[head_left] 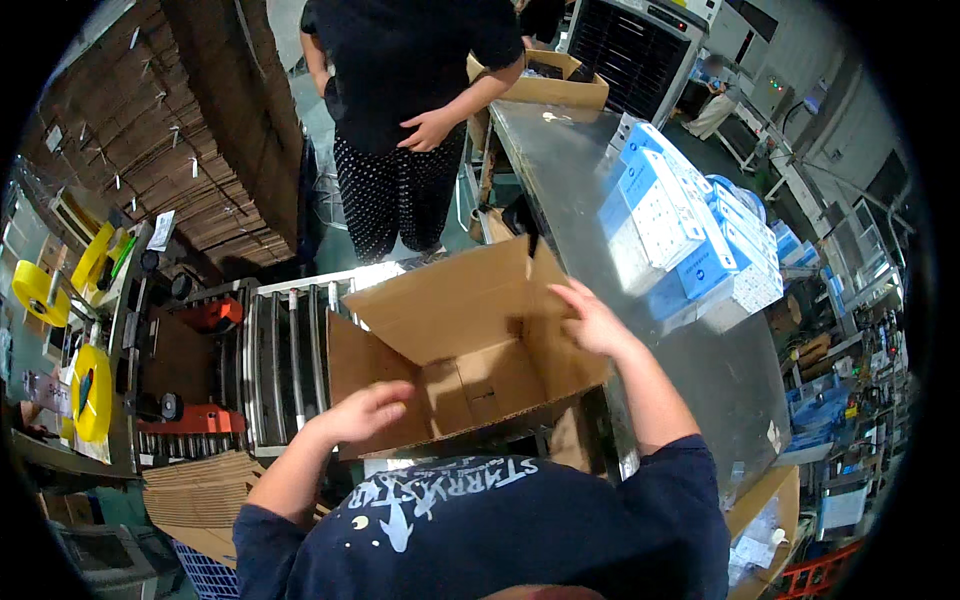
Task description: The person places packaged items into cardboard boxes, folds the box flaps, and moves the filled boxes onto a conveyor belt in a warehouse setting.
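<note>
The brown box [440, 320] sits between my hands. I think it is light and stiff, but thin enough to bend, so its two sides are good to hold. My left hand [372, 412] is loosely open over the near left edge; I can't tell if it touches. My right hand [590, 318] has its fingers spread and seems to touch the right side.

A tall stack of brown cardboard [205, 140] stands at the left, beyond yellow rolls [95, 415]. A co-worker [385, 115] stands near a grey table [720, 390] bearing blue-and-white boxes [690, 225].
</note>
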`<state>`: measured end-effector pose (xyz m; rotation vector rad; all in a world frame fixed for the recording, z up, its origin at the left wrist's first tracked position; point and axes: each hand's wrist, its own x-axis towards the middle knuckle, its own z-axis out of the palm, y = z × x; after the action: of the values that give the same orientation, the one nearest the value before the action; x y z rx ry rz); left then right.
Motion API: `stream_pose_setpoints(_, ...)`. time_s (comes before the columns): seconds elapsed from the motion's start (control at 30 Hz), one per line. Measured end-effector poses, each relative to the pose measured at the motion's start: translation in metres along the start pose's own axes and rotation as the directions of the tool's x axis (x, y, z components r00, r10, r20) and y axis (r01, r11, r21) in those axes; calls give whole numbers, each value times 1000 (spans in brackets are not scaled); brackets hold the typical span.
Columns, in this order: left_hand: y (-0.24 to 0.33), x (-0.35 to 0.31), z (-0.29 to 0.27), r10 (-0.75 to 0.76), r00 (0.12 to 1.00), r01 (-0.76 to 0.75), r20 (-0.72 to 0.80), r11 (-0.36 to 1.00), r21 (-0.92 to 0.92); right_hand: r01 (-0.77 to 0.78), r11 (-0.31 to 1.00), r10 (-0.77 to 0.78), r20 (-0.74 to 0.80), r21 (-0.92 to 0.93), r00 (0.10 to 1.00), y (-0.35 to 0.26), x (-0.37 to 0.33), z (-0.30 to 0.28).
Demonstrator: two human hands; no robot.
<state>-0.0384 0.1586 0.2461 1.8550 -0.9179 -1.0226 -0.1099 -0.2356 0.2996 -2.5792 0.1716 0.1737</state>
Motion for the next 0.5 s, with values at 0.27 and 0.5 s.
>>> stream_pose_setpoints(0.27,-71,14,76,-156,887,413,-435,690,594,-380,877,210,-477,-294,853,107,-82,50)
stream_pose_setpoints(0.5,-188,-20,37,-452,554,628,-699,778,-5,-109,952,142,98,-286,985,68,-13,157)
